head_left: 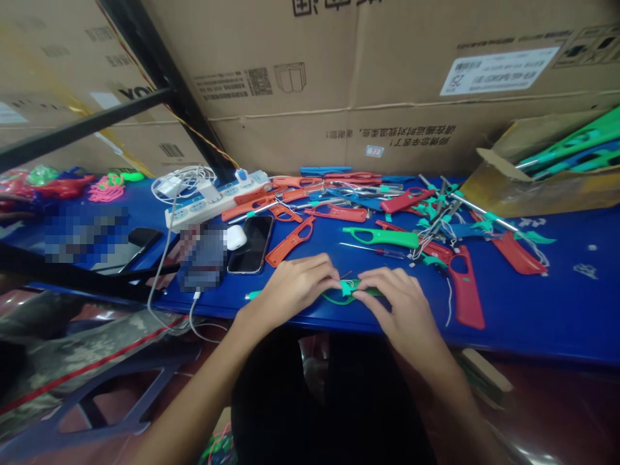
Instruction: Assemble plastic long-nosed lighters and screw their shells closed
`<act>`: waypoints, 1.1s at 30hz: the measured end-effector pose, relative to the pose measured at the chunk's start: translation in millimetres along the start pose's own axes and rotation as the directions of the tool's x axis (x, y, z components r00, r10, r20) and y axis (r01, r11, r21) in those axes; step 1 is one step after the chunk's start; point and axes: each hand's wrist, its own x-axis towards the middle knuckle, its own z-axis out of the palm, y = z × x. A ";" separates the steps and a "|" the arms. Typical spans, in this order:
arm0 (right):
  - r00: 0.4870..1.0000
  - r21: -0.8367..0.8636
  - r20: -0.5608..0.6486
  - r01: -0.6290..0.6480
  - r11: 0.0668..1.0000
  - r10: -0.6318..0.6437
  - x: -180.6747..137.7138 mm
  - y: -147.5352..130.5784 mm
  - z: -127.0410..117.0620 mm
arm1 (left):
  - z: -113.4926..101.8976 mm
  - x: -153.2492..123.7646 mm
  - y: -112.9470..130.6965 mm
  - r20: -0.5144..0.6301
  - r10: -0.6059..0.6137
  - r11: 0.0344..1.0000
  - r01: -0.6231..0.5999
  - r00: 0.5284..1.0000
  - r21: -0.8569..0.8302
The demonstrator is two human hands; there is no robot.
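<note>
Both my hands rest on the near edge of a blue table (533, 303). My left hand (298, 284) and my right hand (400, 300) pinch a green plastic handle piece (346, 290) between their fingertips, pressing it flat on the table. A small teal part sits on the piece where the fingertips meet. Most of the green piece is hidden under my fingers. Beyond my hands lie a loose green handle (382, 236) and an orange handle (290, 242).
A heap of red, orange, blue and green handle pieces with metal rods (436, 213) covers the table's back. A black phone (252, 244), white earbud case (236, 237) and power strip (213, 200) lie left. A cardboard box (542, 174) of finished pieces stands right; large cartons behind.
</note>
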 end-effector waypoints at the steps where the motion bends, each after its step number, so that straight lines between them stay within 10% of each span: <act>1: 1.000 -0.009 0.000 0.004 1.000 -0.004 0.1 -0.7 0.0 | 0.9 -0.8 0.4 -0.012 -0.008 1.000 0.008 1.000 0.008; 33: 0.999 -0.045 -0.013 0.035 0.998 -0.035 -1.3 -3.1 -1.2 | 15.9 -7.7 10.6 -0.144 -0.085 0.993 0.095 0.986 0.064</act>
